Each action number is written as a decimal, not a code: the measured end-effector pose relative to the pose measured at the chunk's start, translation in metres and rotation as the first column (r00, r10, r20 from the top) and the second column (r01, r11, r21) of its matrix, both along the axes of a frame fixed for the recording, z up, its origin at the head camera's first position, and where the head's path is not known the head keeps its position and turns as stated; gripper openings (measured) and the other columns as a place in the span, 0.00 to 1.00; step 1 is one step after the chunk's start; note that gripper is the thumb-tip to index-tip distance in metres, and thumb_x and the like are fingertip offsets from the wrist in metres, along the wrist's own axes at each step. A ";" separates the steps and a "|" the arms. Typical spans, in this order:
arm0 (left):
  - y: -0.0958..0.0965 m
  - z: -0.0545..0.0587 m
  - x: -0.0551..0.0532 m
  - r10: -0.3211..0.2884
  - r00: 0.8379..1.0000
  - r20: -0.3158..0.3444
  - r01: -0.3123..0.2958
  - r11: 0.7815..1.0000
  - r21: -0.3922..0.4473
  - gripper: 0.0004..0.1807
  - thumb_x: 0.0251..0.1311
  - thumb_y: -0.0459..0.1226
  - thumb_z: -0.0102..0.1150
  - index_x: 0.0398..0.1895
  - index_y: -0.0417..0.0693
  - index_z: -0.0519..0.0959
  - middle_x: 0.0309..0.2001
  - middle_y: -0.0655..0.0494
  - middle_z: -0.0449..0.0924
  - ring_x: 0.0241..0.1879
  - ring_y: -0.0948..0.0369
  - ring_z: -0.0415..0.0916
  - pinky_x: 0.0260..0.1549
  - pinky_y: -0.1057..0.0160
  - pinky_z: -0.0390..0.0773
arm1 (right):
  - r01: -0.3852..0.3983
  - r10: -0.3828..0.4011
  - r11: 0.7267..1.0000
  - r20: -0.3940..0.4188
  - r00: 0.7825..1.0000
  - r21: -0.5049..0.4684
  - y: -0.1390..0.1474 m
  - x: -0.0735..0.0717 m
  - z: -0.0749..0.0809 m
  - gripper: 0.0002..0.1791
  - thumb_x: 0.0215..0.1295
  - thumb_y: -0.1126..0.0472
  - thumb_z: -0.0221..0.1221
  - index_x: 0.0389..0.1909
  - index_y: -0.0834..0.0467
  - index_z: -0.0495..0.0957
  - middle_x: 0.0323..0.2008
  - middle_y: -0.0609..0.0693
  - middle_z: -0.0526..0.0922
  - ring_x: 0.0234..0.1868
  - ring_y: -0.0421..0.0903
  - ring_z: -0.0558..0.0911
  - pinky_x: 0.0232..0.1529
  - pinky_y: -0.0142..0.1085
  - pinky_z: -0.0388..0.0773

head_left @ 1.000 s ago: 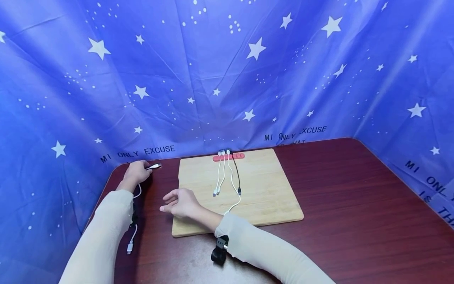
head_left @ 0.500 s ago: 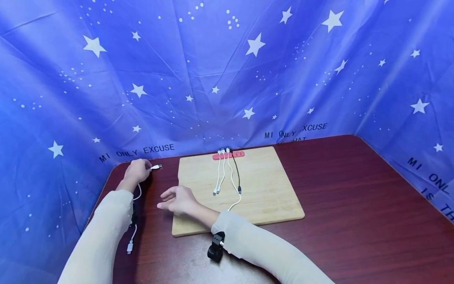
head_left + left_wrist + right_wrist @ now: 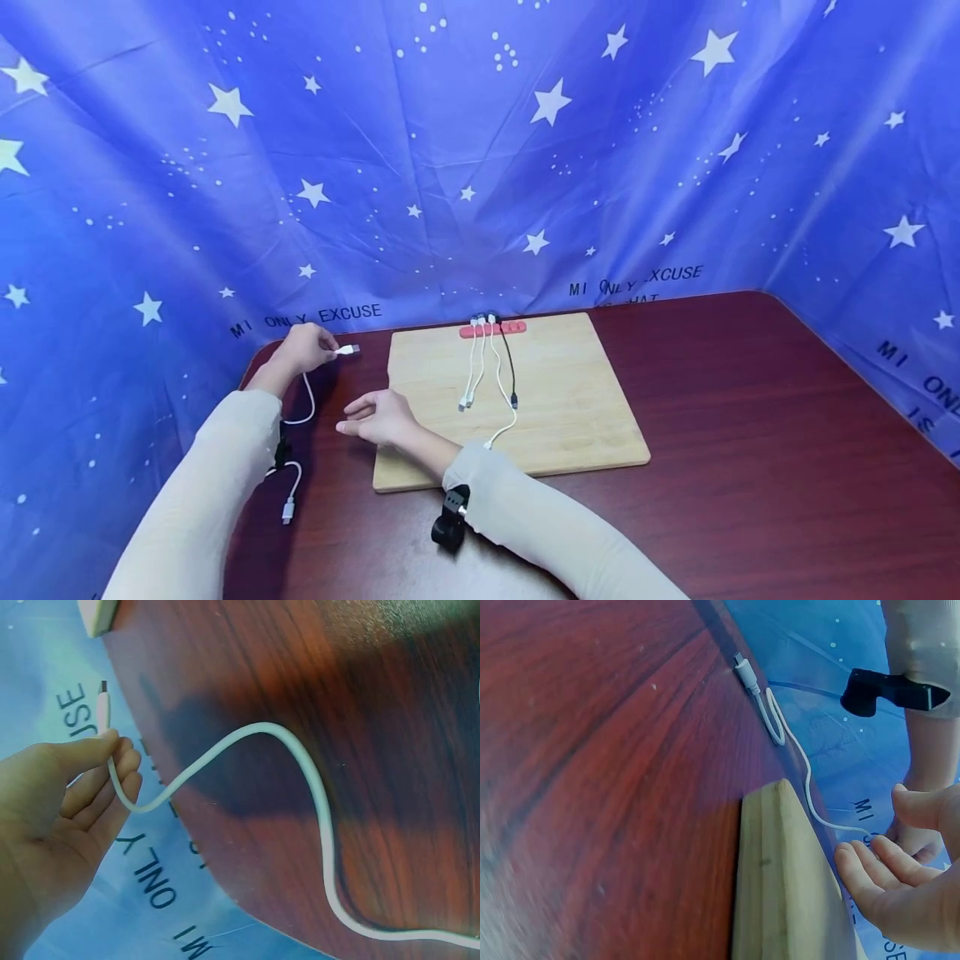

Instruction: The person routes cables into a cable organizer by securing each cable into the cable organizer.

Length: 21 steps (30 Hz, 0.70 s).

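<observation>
My left hand pinches a white USB cable just behind its plug, between thumb and fingertips, above the table's far left corner. From there the cable loops down to the tabletop, and its other end, a small white connector, lies near my left sleeve. My right hand hovers over the left edge of the wooden board, holding nothing, its fingers loosely bent and thumb apart. On the board's far edge, a red cable clip strip carries several white cables and a black cable.
The dark red wooden table extends right of the board and toward the front. A blue star-patterned curtain hangs behind the table and along its sides. Black wrist cameras are strapped to the arms.
My left hand has lifted the cable's plug a little and moved right. The cable's other end has shifted along the table. My right hand has barely moved, and the view has swung slightly.
</observation>
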<state>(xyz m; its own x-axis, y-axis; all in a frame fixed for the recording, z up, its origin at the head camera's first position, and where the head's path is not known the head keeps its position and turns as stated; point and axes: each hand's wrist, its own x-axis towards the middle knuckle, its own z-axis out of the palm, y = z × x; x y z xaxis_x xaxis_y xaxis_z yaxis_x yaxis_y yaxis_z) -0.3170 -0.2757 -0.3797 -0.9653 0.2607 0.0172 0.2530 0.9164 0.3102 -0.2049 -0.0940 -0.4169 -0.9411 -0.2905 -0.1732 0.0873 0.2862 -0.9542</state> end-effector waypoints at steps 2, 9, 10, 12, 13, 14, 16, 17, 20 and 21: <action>0.002 0.005 0.002 -0.011 1.000 0.011 0.011 1.000 0.002 0.04 0.52 0.30 0.63 0.28 0.36 0.84 0.24 0.46 0.85 0.24 0.60 0.79 0.30 0.62 0.78 | 0.000 0.000 1.000 -0.007 1.000 -0.005 -0.001 0.002 -0.001 0.15 0.52 0.60 0.70 0.40 0.61 0.84 0.34 0.52 0.89 0.32 0.35 0.85 0.22 0.22 0.73; 0.012 0.019 0.012 -0.008 0.991 0.133 -0.007 0.994 0.109 0.06 0.54 0.28 0.63 0.32 0.31 0.83 0.24 0.44 0.86 0.25 0.54 0.84 0.24 0.66 0.82 | -0.014 0.014 1.000 -0.044 0.999 0.007 -0.002 0.002 -0.001 0.14 0.53 0.60 0.69 0.41 0.61 0.85 0.34 0.52 0.89 0.32 0.35 0.85 0.26 0.20 0.74; 0.014 0.021 0.013 -0.007 0.989 0.149 -0.012 0.992 0.128 0.06 0.54 0.27 0.63 0.33 0.30 0.83 0.25 0.43 0.86 0.27 0.51 0.85 0.25 0.64 0.84 | -0.019 0.019 1.000 -0.047 0.999 0.010 -0.003 0.002 -0.001 0.14 0.53 0.60 0.69 0.41 0.61 0.85 0.34 0.52 0.89 0.32 0.35 0.85 0.26 0.20 0.74; 0.017 0.025 0.016 -0.006 0.986 0.168 -0.022 0.986 0.163 0.06 0.54 0.27 0.63 0.34 0.29 0.83 0.26 0.41 0.86 0.30 0.48 0.86 0.29 0.60 0.86 | -0.033 0.034 0.999 -0.057 0.998 0.013 -0.003 0.002 -0.002 0.14 0.53 0.60 0.69 0.41 0.61 0.84 0.35 0.52 0.89 0.34 0.36 0.86 0.27 0.20 0.75; 0.019 0.027 0.017 -0.009 0.985 0.173 -0.023 0.983 0.180 0.06 0.54 0.27 0.63 0.34 0.29 0.83 0.26 0.40 0.86 0.31 0.47 0.86 0.29 0.59 0.86 | -0.040 0.040 0.999 -0.060 0.997 0.012 -0.003 0.002 -0.002 0.14 0.53 0.60 0.69 0.41 0.61 0.84 0.35 0.53 0.89 0.34 0.37 0.87 0.27 0.20 0.75; 0.021 0.028 0.017 -0.013 0.985 0.174 -0.022 0.981 0.193 0.06 0.54 0.26 0.63 0.33 0.29 0.83 0.27 0.40 0.86 0.30 0.48 0.86 0.30 0.59 0.86 | -0.044 0.044 0.999 -0.060 0.997 0.005 -0.003 0.003 -0.003 0.15 0.53 0.60 0.69 0.41 0.61 0.84 0.35 0.53 0.89 0.35 0.37 0.87 0.27 0.20 0.75; 0.024 0.033 0.019 -0.026 0.986 0.164 -0.010 0.977 0.215 0.06 0.54 0.27 0.63 0.33 0.29 0.83 0.27 0.39 0.86 0.29 0.48 0.86 0.29 0.60 0.86 | -0.042 0.042 0.999 -0.057 0.998 -0.015 -0.002 0.003 -0.003 0.15 0.53 0.60 0.69 0.41 0.61 0.84 0.36 0.54 0.89 0.36 0.38 0.87 0.27 0.20 0.76; 0.026 0.035 0.019 -0.034 0.987 0.156 -0.001 0.975 0.221 0.06 0.54 0.27 0.64 0.33 0.29 0.83 0.27 0.39 0.86 0.29 0.49 0.86 0.28 0.61 0.86 | -0.039 0.038 0.999 -0.058 0.998 -0.027 -0.002 0.003 -0.004 0.15 0.53 0.60 0.69 0.42 0.62 0.84 0.36 0.54 0.89 0.36 0.38 0.87 0.28 0.20 0.76; 0.032 0.042 0.022 -0.055 0.989 0.135 0.021 0.970 0.243 0.07 0.54 0.27 0.64 0.34 0.29 0.83 0.28 0.39 0.87 0.28 0.50 0.86 0.25 0.65 0.85 | -0.016 0.013 0.998 -0.051 0.999 -0.061 -0.001 0.003 -0.006 0.15 0.53 0.61 0.69 0.42 0.63 0.83 0.37 0.56 0.89 0.34 0.38 0.86 0.28 0.20 0.76; 0.033 0.044 0.023 -0.062 0.989 0.132 0.026 0.967 0.255 0.07 0.54 0.27 0.63 0.34 0.29 0.83 0.28 0.39 0.87 0.29 0.49 0.86 0.25 0.66 0.85 | -0.007 0.003 0.998 -0.050 0.999 -0.067 0.000 0.003 -0.006 0.16 0.53 0.61 0.69 0.42 0.63 0.83 0.37 0.55 0.89 0.33 0.37 0.86 0.28 0.21 0.76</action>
<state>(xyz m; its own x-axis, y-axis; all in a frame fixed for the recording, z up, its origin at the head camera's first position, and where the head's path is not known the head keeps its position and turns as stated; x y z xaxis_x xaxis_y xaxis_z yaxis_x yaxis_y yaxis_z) -0.2938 -0.2422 -0.3355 -0.9506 0.3072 -0.0445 0.2300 0.7932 0.5638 -0.2021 -0.0943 -0.4229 -0.9466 -0.3046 -0.1059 0.0376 0.2219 -0.9743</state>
